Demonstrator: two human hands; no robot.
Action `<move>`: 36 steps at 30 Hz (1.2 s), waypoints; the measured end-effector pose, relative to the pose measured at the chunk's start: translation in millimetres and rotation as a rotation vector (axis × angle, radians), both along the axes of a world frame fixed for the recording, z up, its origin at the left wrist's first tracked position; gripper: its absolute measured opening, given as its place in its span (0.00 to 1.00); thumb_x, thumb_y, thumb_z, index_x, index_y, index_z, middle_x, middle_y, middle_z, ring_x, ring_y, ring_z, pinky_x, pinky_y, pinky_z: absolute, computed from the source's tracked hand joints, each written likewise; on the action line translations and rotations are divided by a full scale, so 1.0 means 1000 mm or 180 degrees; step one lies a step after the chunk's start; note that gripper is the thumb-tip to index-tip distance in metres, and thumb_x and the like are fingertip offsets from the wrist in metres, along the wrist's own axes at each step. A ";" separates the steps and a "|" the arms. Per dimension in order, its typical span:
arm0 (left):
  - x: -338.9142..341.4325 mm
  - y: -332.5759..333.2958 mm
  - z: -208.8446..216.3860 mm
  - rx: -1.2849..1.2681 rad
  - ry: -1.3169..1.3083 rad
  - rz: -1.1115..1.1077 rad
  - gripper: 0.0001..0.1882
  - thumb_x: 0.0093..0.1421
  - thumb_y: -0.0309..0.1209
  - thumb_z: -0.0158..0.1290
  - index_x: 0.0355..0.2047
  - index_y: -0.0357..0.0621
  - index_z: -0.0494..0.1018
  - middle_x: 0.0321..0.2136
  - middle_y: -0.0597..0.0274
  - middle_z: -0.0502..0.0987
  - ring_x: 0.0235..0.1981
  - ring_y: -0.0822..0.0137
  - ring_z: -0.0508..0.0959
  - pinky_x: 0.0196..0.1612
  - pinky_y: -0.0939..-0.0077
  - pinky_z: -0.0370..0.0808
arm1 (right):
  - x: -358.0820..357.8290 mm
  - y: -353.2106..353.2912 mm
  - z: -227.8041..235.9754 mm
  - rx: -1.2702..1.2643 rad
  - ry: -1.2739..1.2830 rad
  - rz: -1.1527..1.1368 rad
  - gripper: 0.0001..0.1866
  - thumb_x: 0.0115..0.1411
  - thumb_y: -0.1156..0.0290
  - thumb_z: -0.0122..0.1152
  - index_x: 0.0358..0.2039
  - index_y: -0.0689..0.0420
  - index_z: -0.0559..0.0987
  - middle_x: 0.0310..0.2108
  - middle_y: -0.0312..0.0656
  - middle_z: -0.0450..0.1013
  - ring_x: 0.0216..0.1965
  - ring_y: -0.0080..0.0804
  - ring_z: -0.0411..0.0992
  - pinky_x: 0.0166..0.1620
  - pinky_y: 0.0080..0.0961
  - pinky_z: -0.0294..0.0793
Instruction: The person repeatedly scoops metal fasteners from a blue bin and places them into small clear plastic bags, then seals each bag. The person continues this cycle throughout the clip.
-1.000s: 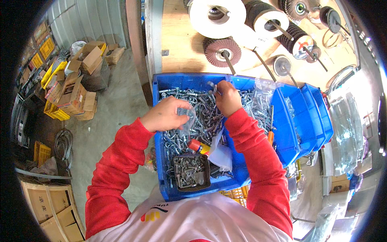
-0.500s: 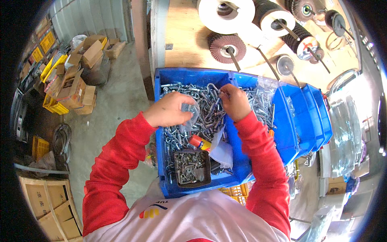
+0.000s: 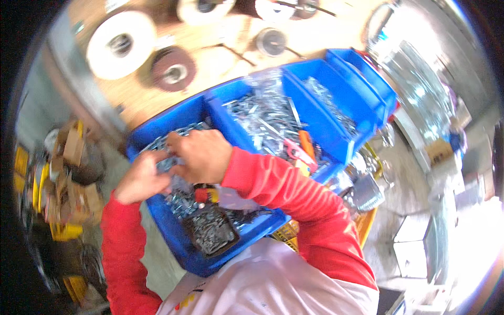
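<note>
My left hand [image 3: 143,177] is closed on a clear plastic bag [image 3: 180,185], partly hidden by my fingers. Right beside it, my right hand [image 3: 203,155] has its fingers curled together at the bag; what they pinch is hidden and blurred. Both hands are over a blue bin [image 3: 167,235] of loose metal hooks and bolts [image 3: 181,205]. A small dark tray [image 3: 212,232] full of little metal parts lies in the bin's near end. Between the tray and my right hand are a red and yellow container [image 3: 206,196] and a pale sheet [image 3: 239,200].
Another blue bin compartment holds bolts in clear plastic [image 3: 262,113] and pink and orange handled tools [image 3: 300,152]. More blue bins [image 3: 349,86] continue to the right. Grinding discs [image 3: 174,68] hang on the wooden board [image 3: 220,58]. Cardboard boxes [image 3: 79,194] stand at the left.
The view has turned, so the bins appear tilted. My right hand has come across to my left hand, meeting it at the plastic bag; before, they were apart, with a metal hook at my right fingers.
</note>
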State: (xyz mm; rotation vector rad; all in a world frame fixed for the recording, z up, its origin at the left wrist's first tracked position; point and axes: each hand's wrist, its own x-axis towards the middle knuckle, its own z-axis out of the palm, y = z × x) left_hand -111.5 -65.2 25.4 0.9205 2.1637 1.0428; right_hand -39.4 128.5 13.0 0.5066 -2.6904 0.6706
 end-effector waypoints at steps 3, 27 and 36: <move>-0.001 0.007 0.008 0.0163 -0.0184 -0.0051 0.32 0.54 0.17 0.49 0.62 0.33 0.71 0.39 0.56 0.82 0.21 0.71 0.81 0.25 0.75 0.79 | 0.005 0.018 0.019 -0.0385 -0.0012 -0.0014 0.20 0.53 0.62 0.72 0.42 0.59 0.79 0.32 0.52 0.81 0.34 0.52 0.82 0.37 0.45 0.81; 0.004 0.061 -0.054 0.0728 0.0324 0.0392 0.25 0.54 0.17 0.52 0.55 0.30 0.74 0.59 0.41 0.76 0.34 0.65 0.84 0.32 0.75 0.82 | -0.124 0.184 -0.128 -0.0335 -0.1025 -0.1426 0.19 0.54 0.63 0.67 0.46 0.53 0.84 0.45 0.54 0.81 0.50 0.54 0.79 0.53 0.47 0.79; 0.002 0.056 -0.059 0.0841 0.0746 0.0402 0.11 0.56 0.31 0.67 0.30 0.34 0.81 0.35 0.40 0.84 0.53 0.50 0.82 0.40 0.66 0.81 | -0.132 0.196 -0.145 -0.3282 -0.0478 -0.1379 0.16 0.55 0.70 0.63 0.41 0.68 0.79 0.33 0.58 0.79 0.38 0.54 0.81 0.42 0.46 0.79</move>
